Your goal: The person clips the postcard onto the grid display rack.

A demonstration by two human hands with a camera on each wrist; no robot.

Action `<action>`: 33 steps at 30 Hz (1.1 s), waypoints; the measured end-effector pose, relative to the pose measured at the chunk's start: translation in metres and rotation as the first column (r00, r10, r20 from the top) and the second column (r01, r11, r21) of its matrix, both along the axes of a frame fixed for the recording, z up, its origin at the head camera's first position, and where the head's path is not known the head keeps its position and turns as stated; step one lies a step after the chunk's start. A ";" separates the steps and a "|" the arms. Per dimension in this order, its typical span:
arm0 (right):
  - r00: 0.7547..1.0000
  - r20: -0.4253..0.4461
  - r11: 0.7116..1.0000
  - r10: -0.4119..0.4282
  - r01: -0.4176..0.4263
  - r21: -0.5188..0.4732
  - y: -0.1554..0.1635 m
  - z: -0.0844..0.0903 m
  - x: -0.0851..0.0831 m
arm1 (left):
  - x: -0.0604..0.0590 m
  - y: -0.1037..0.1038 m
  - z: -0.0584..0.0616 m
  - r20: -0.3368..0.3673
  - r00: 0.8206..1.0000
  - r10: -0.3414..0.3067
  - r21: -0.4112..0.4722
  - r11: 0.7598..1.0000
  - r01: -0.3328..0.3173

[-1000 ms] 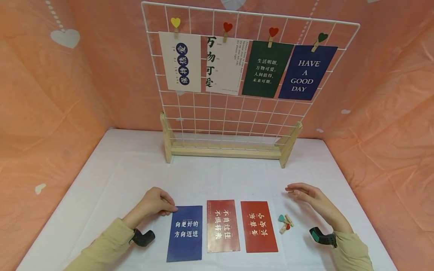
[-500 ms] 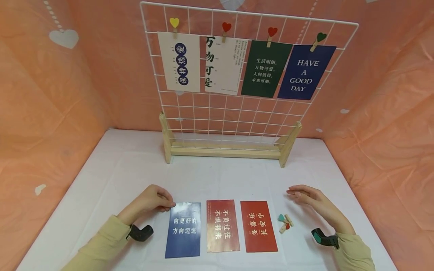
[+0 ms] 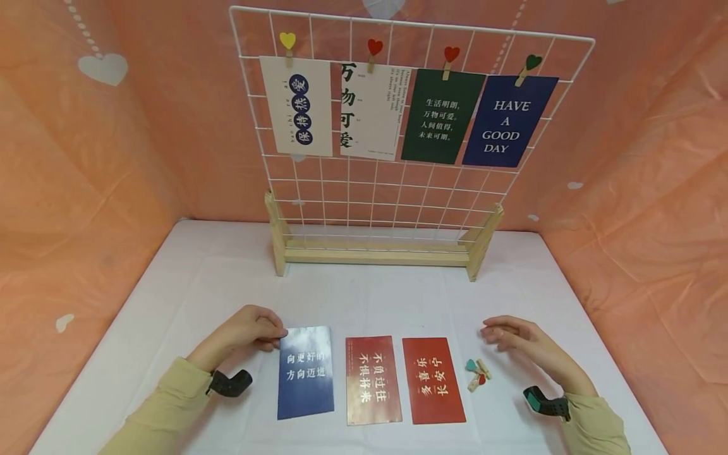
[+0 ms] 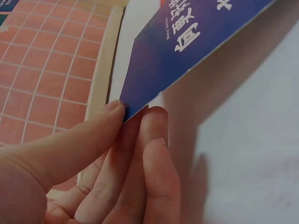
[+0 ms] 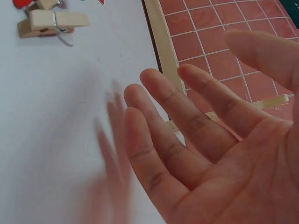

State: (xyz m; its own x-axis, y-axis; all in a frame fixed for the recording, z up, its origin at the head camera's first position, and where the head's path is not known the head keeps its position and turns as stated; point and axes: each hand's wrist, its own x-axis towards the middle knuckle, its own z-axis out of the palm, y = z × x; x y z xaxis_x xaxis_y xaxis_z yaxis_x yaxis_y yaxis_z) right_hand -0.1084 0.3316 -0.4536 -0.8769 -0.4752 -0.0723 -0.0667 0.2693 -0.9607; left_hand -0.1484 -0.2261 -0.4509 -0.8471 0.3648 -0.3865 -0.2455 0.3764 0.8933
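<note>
Between thumb and fingers, my left hand (image 3: 250, 328) pinches the top left corner of a blue card (image 3: 306, 398) with white writing. In the left wrist view the blue card (image 4: 173, 60) slants up off the white table, with a shadow beneath it. My right hand (image 3: 520, 338) hovers over the table at the right, its fingers loosely spread and nothing in them. Just to its left lie several small wooden clothespins (image 3: 478, 374) with heart tops; one clothespin (image 5: 51, 22) shows closely in the right wrist view. Two red cards, one in the middle (image 3: 373, 379) and one to its right (image 3: 434, 380), lie flat.
At the back a white wire grid (image 3: 372, 183) stands in a wooden base (image 3: 375, 256). Heart clothespins hold a cream card (image 3: 273, 107), a white card (image 3: 370, 133), a green card (image 3: 440, 148) and a navy card (image 3: 483, 155) on it. Orange cloth (image 3: 85, 189) surrounds the table.
My left hand has moved up and slightly left, and the blue card has risen with it, its face catching more light. The right hand has barely moved.
</note>
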 end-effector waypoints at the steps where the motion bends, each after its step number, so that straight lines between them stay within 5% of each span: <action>1: 1.000 0.004 1.000 0.006 -0.006 -0.003 0.000 -0.001 0.000 | -0.001 -0.001 0.001 0.001 1.000 0.004 0.006 1.000 -0.004; 13: 0.997 0.061 0.999 0.043 -0.045 0.023 -0.006 -0.005 -0.003 | -0.013 -0.011 0.020 0.019 0.999 0.050 0.026 0.998 -0.050; 21: 0.990 0.129 0.993 0.056 -0.068 0.094 -0.015 -0.009 -0.005 | -0.015 -0.013 0.023 0.011 0.998 0.054 0.047 0.997 -0.054; 33: 0.988 0.061 0.974 0.144 -0.152 0.166 -0.019 -0.014 -0.007 | -0.019 -0.012 0.022 0.011 0.997 0.075 0.064 0.995 -0.076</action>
State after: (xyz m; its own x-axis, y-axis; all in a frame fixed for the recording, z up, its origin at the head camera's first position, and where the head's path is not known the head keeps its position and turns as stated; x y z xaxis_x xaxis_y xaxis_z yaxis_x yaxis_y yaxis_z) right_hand -0.1152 0.3123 -0.4673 -0.7912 -0.5767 -0.2034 -0.0726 0.4188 -0.9052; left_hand -0.1670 -0.2377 -0.4289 -0.8699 0.3245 -0.3715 -0.2787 0.2980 0.9130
